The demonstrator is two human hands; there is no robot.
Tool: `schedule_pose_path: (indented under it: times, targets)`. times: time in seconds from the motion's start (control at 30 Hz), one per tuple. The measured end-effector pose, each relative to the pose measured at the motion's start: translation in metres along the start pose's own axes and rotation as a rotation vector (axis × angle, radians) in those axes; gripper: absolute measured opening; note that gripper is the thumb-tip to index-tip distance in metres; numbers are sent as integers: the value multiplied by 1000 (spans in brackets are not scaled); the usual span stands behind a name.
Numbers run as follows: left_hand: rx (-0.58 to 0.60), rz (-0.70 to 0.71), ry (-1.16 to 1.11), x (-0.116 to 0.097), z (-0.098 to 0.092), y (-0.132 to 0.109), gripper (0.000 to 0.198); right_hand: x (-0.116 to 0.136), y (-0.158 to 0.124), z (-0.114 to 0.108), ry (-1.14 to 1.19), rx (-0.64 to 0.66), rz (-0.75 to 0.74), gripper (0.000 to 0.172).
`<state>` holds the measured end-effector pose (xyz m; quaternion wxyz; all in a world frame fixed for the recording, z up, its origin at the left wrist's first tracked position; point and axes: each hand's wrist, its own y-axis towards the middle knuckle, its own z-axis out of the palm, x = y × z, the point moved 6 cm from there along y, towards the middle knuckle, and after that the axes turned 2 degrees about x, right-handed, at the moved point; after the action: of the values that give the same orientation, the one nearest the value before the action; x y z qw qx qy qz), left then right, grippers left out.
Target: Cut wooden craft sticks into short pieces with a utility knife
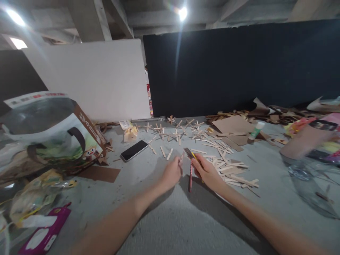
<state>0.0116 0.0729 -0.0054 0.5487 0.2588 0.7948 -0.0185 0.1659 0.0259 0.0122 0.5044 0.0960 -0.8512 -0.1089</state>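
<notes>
My left hand (172,174) is closed in a pinch around a small piece of wooden stick (181,158), most of it hidden by the fingers. Close by on its right, my right hand (207,173) grips a yellow utility knife (189,153), its metal end pointing up and left toward the left hand. Beneath the right hand is a red patterned pencil (190,179); whether the fingers touch it I cannot tell. Loose wooden craft sticks (233,173) are heaped to the right of my right hand. Farther back, several sticks form small crossed shapes (176,134).
A black phone (134,150) lies left of my hands, behind a brown cardboard strip (99,174). A large printed plastic bag (61,131) and a purple device (46,230) occupy the left. Cardboard sheets (230,124), a glue stick (256,131) and a pinkish tumbler (305,141) stand rightward.
</notes>
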Motion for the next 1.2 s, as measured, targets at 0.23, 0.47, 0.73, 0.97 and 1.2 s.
schedule_pose_path:
  times: [0.23,0.47,0.73,0.97,1.2]
  targets:
    - [36,-61,-383,3,11,-7,55,8,-12,10,-20,-2,-68,44]
    - [49,-57,-497,-1,13,-9,58,9,-18,9,-102,27,-59,48]
    - [41,-58,-496,-2,13,-8,60,16,-20,7,-137,18,-67,47]
    - [20,-55,-478,-1,12,-9,59,16,-21,7,-145,6,-84,47]
    - [-37,-61,-325,1,7,-8,48,11,-22,9,-171,9,-72,52]
